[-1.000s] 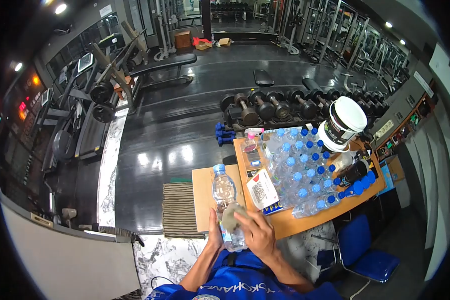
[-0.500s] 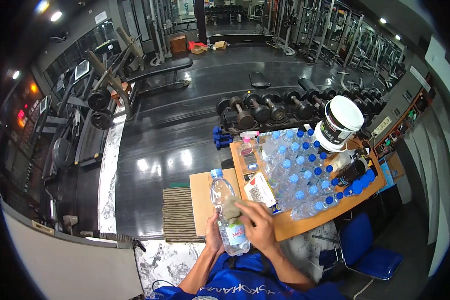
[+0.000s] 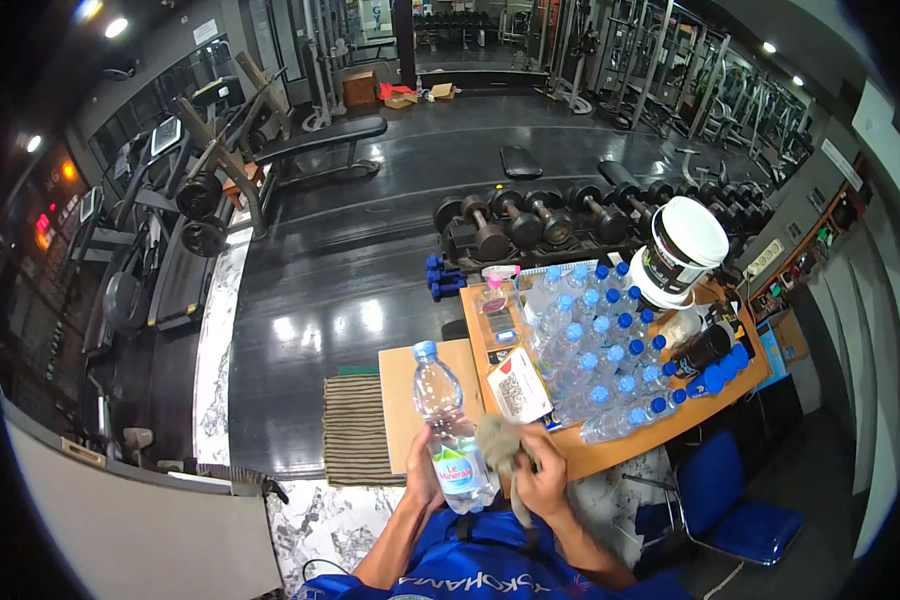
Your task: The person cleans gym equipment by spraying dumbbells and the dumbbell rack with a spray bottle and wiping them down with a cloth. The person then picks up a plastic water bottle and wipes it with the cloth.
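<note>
A clear plastic water bottle (image 3: 438, 388) with a light blue cap and a "Le Minerale" label stands nearly upright in front of my body. My left hand (image 3: 423, 474) is wrapped round its lower left side. Just right of the bottle, my right hand (image 3: 542, 478) grips a greyish-beige cloth (image 3: 497, 440), which is bunched at the top and hangs down below the fingers. The cloth is close to the bottle's right side; whether it touches, I cannot tell.
On the wooden table (image 3: 595, 452) to the right stand several blue-capped bottles (image 3: 590, 365), a white bucket (image 3: 692, 232), a QR-code card (image 3: 519, 387) and a pink-topped spray bottle (image 3: 494, 290). A blue chair (image 3: 735, 500) is at lower right. Dumbbells (image 3: 550, 220) line a rack behind.
The cloth has come off the bottle's front and moved right with my right hand. The bottle has turned, so its label now faces me more fully.
</note>
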Demonstrator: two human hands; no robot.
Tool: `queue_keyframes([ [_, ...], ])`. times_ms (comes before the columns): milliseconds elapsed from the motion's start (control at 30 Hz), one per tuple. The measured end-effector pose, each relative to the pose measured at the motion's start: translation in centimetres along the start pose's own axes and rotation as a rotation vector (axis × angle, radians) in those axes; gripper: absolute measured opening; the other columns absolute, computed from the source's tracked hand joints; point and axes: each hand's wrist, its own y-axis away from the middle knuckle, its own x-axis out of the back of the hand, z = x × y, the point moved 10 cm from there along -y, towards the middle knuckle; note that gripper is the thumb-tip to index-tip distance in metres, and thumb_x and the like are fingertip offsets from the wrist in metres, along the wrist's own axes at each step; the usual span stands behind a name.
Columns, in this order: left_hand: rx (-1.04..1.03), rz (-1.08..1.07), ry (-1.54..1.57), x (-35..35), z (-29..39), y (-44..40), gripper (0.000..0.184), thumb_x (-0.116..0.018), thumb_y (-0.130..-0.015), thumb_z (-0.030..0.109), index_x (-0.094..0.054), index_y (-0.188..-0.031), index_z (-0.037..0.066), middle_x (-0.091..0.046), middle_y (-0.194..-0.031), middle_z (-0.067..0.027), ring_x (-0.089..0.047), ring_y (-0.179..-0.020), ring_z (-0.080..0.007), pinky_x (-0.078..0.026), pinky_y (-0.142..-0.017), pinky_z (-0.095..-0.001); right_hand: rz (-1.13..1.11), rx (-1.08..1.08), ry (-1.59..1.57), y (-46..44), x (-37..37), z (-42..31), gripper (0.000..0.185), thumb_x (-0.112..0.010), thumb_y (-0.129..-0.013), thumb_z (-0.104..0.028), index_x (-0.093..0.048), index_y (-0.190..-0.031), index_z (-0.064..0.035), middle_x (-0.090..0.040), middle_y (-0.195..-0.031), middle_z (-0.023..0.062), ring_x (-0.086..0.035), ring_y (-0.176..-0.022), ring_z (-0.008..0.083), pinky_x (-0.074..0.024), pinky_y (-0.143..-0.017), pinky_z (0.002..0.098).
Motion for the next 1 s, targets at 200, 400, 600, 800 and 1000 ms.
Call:
queue_keyframes([
  [200, 0.061, 0.109, 0.054, -0.3, -1.2, 0.9, 0.071, -0.038, -0.093, 0.063, -0.049, -0.132, 0.004, -0.061, -0.118, -0.0140, -0.063, -0.103, -0.0266, -0.053, -0.087, -0.0394, -0.094, 0.077, 0.228, -1.1, -3.5, -2.5, 0.038, -0.060, -0.083, -0.001, -0.060, -0.120, -0.0072, -0.056, -0.110, 0.0177, -0.058, -0.099, 0.0364, -0.0478, -0.087, 0.0396],
  [400, 0.042, 0.122, -0.030, 2.8, -1.2, 0.1, 0.074, -0.039, -0.090, 0.069, -0.057, -0.118, 0.004, -0.065, -0.102, -0.0127, -0.065, -0.090, -0.0239, -0.056, -0.080, -0.0376, -0.313, 0.127, 0.132, 3.6, -3.6, -3.4, 0.042, -0.063, -0.079, 0.002, -0.063, -0.118, -0.0137, -0.058, -0.109, 0.0154, -0.060, -0.098, 0.0342, -0.0500, -0.086, 0.0400],
  [600, -0.010, 0.008, -0.038, 0.2, 0.8, 0.3, 0.061, -0.036, -0.097, 0.055, -0.052, -0.125, 0.003, -0.064, -0.110, -0.0143, -0.064, -0.099, -0.0255, -0.054, -0.088, -0.0419, -0.220, -0.204, -0.244, 4.1, -0.5, 3.1, 0.039, -0.049, -0.086, 0.003, -0.051, -0.125, 0.0026, -0.062, -0.111, 0.0126, -0.062, -0.102, 0.0229, -0.0476, -0.089, 0.0319],
  [800, 0.071, -0.015, -0.044, -1.5, -1.4, 0.9, 0.073, -0.029, -0.097, 0.063, -0.044, -0.137, 0.004, -0.057, -0.128, -0.0151, -0.059, -0.114, -0.0270, -0.049, -0.097, -0.0414, -0.139, 0.019, 0.139, -1.6, -3.5, -1.9, 0.034, -0.055, -0.086, 0.000, -0.059, -0.119, -0.0087, -0.053, -0.118, 0.0202, -0.055, -0.109, 0.0383, -0.0447, -0.095, 0.0402],
  [1000, -0.027, 0.016, -0.105, -0.7, 0.8, 0.5, 0.073, -0.033, -0.094, 0.067, -0.051, -0.126, 0.005, -0.062, -0.112, -0.0134, -0.065, -0.095, -0.0254, -0.054, -0.085, -0.0403, -0.338, 0.312, 0.323, 4.3, -4.5, -4.7, 0.040, -0.067, -0.077, -0.003, -0.068, -0.111, -0.0228, -0.054, -0.111, 0.0125, -0.059, -0.097, 0.0308, -0.0510, -0.079, 0.0404],
])
